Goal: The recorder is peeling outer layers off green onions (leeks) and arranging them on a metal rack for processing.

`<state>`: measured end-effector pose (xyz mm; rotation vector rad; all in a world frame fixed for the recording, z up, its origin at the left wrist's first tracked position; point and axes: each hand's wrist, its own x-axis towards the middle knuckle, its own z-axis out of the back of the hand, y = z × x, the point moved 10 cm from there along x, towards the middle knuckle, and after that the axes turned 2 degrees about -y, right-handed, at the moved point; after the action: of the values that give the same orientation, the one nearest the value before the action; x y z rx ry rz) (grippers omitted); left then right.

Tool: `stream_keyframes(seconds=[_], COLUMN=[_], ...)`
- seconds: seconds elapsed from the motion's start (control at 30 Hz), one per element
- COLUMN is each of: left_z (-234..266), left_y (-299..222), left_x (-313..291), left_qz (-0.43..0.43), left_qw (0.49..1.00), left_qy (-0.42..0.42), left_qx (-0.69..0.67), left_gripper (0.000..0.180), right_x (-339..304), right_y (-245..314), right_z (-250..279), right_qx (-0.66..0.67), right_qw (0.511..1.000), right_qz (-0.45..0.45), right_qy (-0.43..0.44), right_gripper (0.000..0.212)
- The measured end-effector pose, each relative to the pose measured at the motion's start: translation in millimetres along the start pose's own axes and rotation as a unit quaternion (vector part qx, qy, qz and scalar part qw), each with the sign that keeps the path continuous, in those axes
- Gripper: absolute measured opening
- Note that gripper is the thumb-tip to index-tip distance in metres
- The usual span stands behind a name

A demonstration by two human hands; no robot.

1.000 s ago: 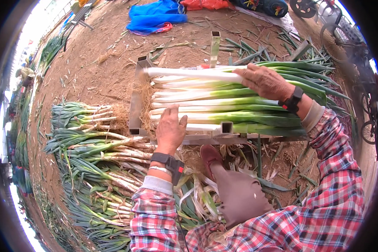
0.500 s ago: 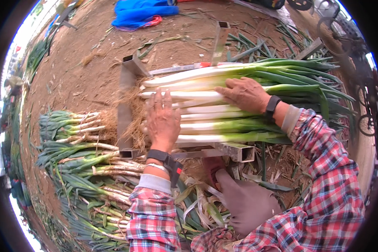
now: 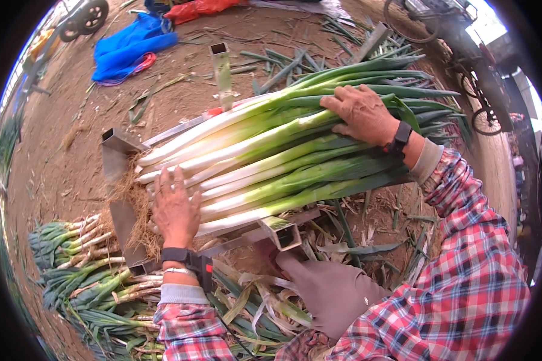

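Observation:
A thick row of leeks [image 3: 247,153] lies across a low metal frame, white stems and brown roots to the left, green leaves to the right. On the white stems near the root end, my left hand [image 3: 177,210] rests flat with its fingers apart. My right hand [image 3: 367,115] is closed around the green part of a leek on top of the row, thumb on the near side; its fingertips are partly hidden among the leaves. The metal frame [image 3: 221,78] has square upright tubes along both long sides and a plate [image 3: 123,221] at the root end.
Smaller tied bunches of leeks [image 3: 96,283] lie on the soil at the lower left. Loose trimmed leaves [image 3: 253,307] cover the ground near my leg. A blue cloth [image 3: 129,48] and a red bag [image 3: 202,9] are at the far side. A bicycle wheel [image 3: 486,121] stands at the right.
My right hand has slid right along the leeks, from the pale stems to the green leaves. My left hand stays at the root end. The view has shifted and tilted.

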<state>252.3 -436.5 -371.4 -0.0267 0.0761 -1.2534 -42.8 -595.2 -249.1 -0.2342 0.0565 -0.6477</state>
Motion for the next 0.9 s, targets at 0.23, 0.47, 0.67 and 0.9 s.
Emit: stream_keyframes(seconds=[0.23,0.47,0.67,0.9], left_z=[3,2,4,2], left_y=[2,1,4,5], left_x=[-2,-4,-5,-6], left_qz=[0.004,-0.020,-0.017,-0.023], left_qw=[0.999,0.996,0.996,0.996], left_qy=[-0.039,-0.084,-0.085,-0.086], left_qx=[-0.021,-0.018,-0.003,-0.027], left_gripper=[0.065,0.063,0.061,0.061], right_x=[-20,-60,-45,28], right_y=[-54,-84,-25,4], right_z=[48,-16,31,-13], right_qx=[-0.079,0.061,0.031,0.111], right_qw=[0.996,0.980,0.999,0.991], right_qz=[-0.044,-0.083,0.007,-0.044], right_qy=[-0.021,0.169,0.015,0.066], right_gripper=[0.018,0.051,0.050,0.032])
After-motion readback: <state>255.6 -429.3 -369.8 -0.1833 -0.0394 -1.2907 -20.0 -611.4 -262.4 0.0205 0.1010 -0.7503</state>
